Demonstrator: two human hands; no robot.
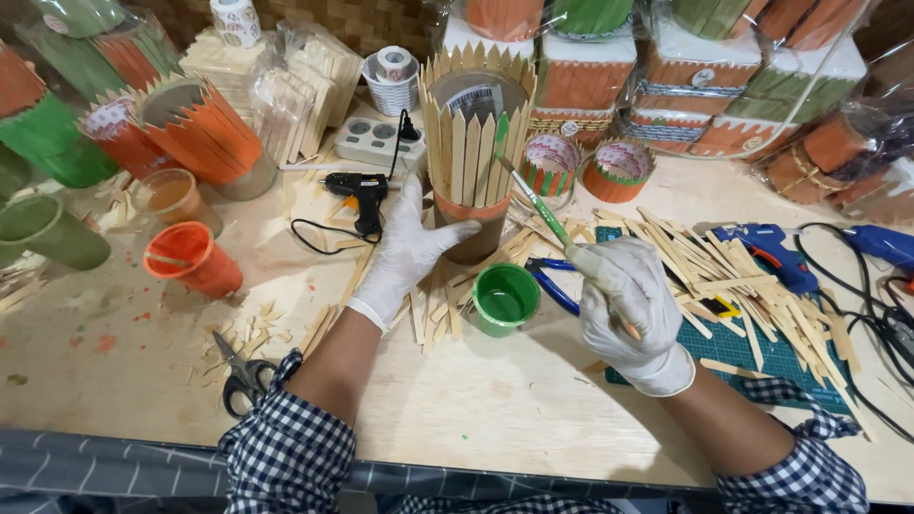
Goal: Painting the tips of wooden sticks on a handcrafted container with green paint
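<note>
Several wrapped orange-green packages (705,86) (white labels)

White gloves on both hands, left hand (405,252) and right hand (628,305), over blue-and-white checked sleeves (286,447). The brush (533,195) shows a green tip and green handle against a pale wooden stick holder (471,143) with an orange base band. Green paint cup (505,298) at six o'clock of it; orange cup (190,257) out at nine. Teal cutting mat (762,352), blue glue gun (766,252).
</note>
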